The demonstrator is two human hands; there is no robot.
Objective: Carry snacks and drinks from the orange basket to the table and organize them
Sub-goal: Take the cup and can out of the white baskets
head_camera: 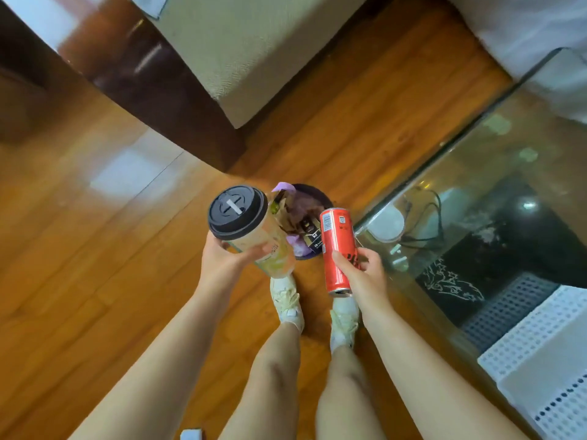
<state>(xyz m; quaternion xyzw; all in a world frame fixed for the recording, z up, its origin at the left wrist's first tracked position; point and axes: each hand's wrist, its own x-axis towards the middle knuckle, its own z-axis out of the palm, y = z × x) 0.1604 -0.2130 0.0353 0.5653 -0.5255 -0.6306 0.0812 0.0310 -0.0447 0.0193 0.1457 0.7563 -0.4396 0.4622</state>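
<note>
Head view: the person stands on a wooden floor (104, 281), both arms reaching forward and down. The left hand (222, 255) grips a tall clear cup (254, 233) of pale drink with a black lid, fingers and thumb curled round its side just below the lid; the cup is tilted, its lid leaning toward the camera. The right hand (365, 274) holds a slim red can (337, 249), fingers wrapped round its lower half, the can tilted with its bottom end nearest the camera. Cup and can are apart, with a gap between them.

Through that gap, on the floor just ahead of the pale shoes (287, 300), sits a round dark container (313, 198) with packaged snacks (309, 231) and something purple inside; its colour reads dark here, so I cannot tell whether it is the orange basket. Both drinks are held above and near its rim.

The glass table (476, 173) runs diagonally along the right, its near edge close beside the right hand and the can. A white perforated tray (540, 360) sits toward its lower right end, and dark cables show through the glass. A beige sofa (254, 58) with a dark wooden base fills the upper middle. Open floor lies to the left of the left arm.
</note>
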